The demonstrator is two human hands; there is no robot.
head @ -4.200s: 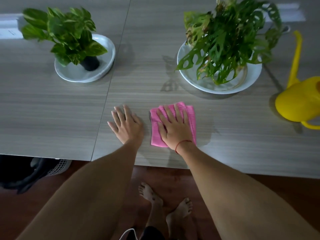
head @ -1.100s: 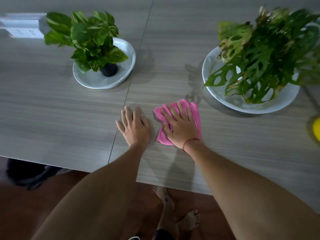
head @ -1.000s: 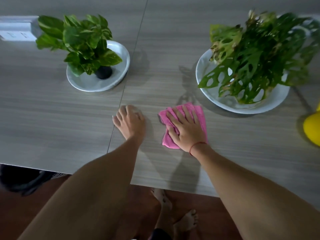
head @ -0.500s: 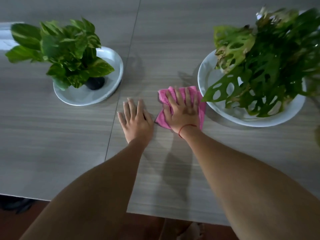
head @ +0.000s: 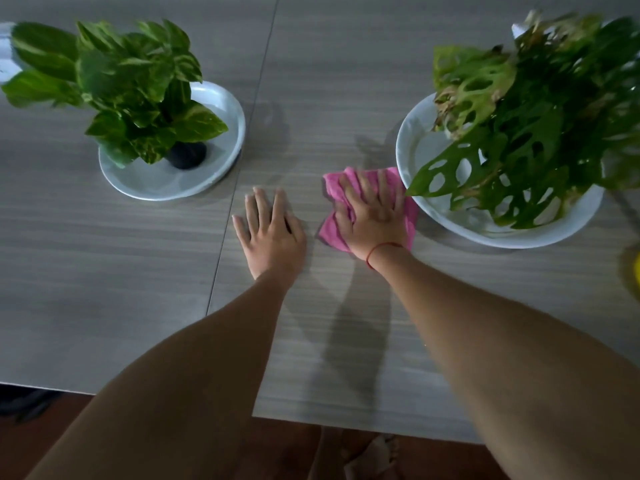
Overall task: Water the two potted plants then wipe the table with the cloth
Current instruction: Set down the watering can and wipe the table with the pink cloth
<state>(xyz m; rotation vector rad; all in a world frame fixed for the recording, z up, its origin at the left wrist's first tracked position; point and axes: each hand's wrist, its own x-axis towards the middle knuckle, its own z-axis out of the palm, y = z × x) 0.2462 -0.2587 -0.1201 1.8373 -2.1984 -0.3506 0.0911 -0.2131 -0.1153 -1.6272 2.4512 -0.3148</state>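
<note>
Pressed flat, right hand (head: 374,216) splayed on pink cloth (head: 410,216), left hand (head: 272,233) open on table (head: 104,271). Best kept clear of white dish (head: 405,150) rim, even pressure.

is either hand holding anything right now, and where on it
The right hand presses flat on the middle of the pink cloth, not gripping it. The left hand lies flat on the table, empty.

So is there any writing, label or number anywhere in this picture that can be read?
None can be read. The pink cloth, the two white dishes, the plants and the grey table show no text. A white object cut off at the far left edge shows no legible marks.
</note>
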